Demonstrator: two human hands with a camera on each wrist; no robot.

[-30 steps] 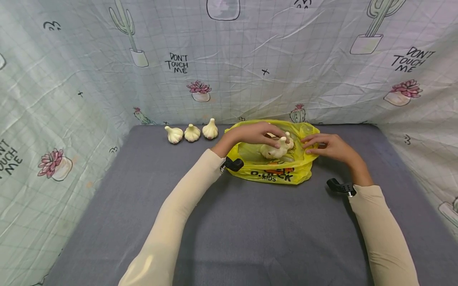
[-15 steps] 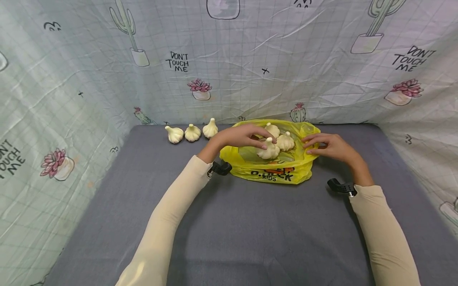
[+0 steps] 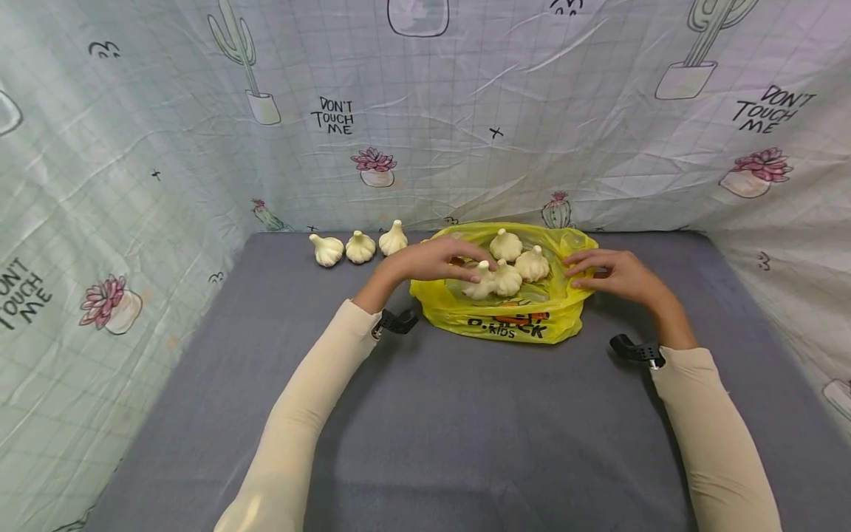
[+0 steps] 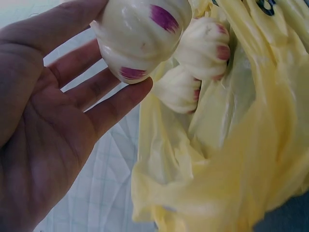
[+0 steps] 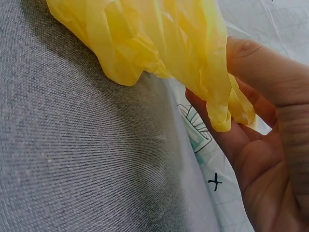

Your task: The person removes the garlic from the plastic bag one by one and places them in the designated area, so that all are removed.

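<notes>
The left wrist view's upper edge is cropping a glossy cream garlic bulb with purple streaks (image 4: 142, 41) that my left fingers (image 4: 118, 108) are holding, and cutting off my thumb. A dark mark (image 4: 265, 6) is running out there too; I am failing to make it out. On the crinkled yellow plastic bag (image 3: 442, 314), creases are hiding part of the black lettering, and its front wall is blocking some of its bottom. My right fingers (image 5: 263, 67) are pinching that plastic, its folds covering parts of them. My left beige fabric sleeve (image 3: 292, 428) and right beige fabric sleeve (image 3: 718, 428) are leaving the head view below.
</notes>
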